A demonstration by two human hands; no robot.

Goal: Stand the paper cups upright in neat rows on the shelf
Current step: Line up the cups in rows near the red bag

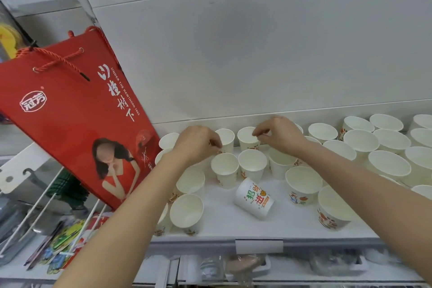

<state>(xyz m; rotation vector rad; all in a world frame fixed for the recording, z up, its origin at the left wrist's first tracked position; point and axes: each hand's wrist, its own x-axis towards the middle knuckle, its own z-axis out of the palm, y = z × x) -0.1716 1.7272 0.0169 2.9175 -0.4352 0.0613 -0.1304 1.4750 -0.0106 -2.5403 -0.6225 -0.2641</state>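
Several white paper cups stand upright on the white shelf point(224, 220). One printed cup point(254, 199) lies tipped on its side near the front middle. My left hand point(197, 145) reaches to the back row and pinches the rim of an upright cup point(226, 139). My right hand point(278, 133) pinches the rim of the neighbouring back-row cup point(246, 139) with thumb and fingertips. Two more upright cups point(225, 172) point(252, 167) stand just in front of them.
Wider paper bowls point(361, 141) fill the right part of the shelf, some near the front edge point(333, 208). A red gift bag point(77, 110) leans at the shelf's left end. A blank price tag holder point(259, 246) sits on the front rail. Hanging goods are lower left.
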